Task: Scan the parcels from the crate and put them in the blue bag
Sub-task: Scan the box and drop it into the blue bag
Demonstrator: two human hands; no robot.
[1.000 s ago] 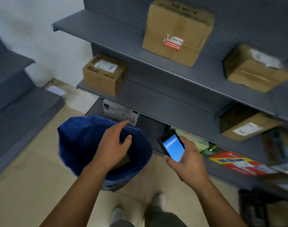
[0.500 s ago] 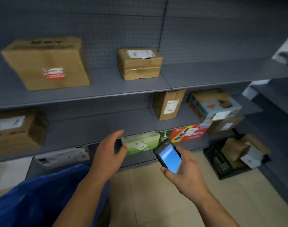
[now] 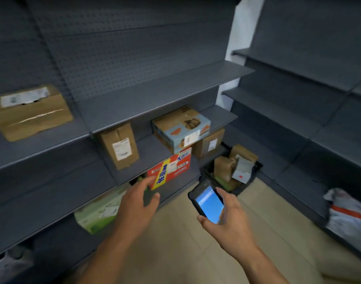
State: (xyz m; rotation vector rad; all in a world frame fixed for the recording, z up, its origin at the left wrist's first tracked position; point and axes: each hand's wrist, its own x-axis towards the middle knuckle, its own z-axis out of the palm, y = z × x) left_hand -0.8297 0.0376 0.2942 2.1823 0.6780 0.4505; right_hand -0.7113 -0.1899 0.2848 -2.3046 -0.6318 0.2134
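Turning right along the grey shelving (image 3: 155, 95), we have lost the blue bag that filled the lower left of the frame half a second ago; it is out of view now. Our left hand (image 3: 137, 203) floats at centre frame with its grip wide, fingers spread and holding nothing, much as it was before. Our right hand (image 3: 226, 220) keeps its grip closed around the handheld scanner (image 3: 207, 202), blue screen lit and facing us, just right of centre. The black crate (image 3: 240, 186), earlier at the far right, now sits close above the scanner on the beige floor (image 3: 175, 253), with brown parcels (image 3: 223, 168) and a white-wrapped parcel with a red dot (image 3: 242, 170) piled inside. Above our left hand a red and yellow box (image 3: 171, 168) stands on a low shelf, a light blue box (image 3: 181, 128) and a tall brown carton (image 3: 119, 145) rest one shelf higher, and a green box (image 3: 97, 212) lies at lower left. A taped carton (image 3: 30, 111) shows blurred at the left edge. New at the right edge is a grey plastic mailer (image 3: 348, 218) on the bottom shelf of a second rack.
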